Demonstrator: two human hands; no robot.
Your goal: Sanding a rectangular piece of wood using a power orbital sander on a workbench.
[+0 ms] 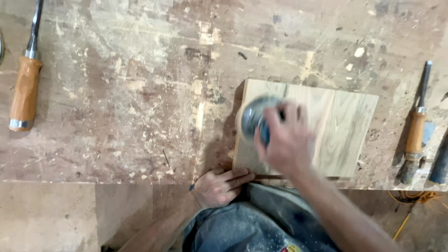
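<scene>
A pale rectangular wooden board lies flat on the worn workbench, close to its front edge. My right hand is over the board's left half, blurred by motion, gripping a round blue-grey tool whose kind I cannot tell. My left hand rests at the bench's front edge beside the board's near left corner, fingers curled against a thin dark pencil-like stick lying along the edge.
A chisel with an orange wooden handle lies at the far left of the bench. Another wooden-handled chisel lies at the right, beside a dark tool. A yellow cord hangs below the bench at the right.
</scene>
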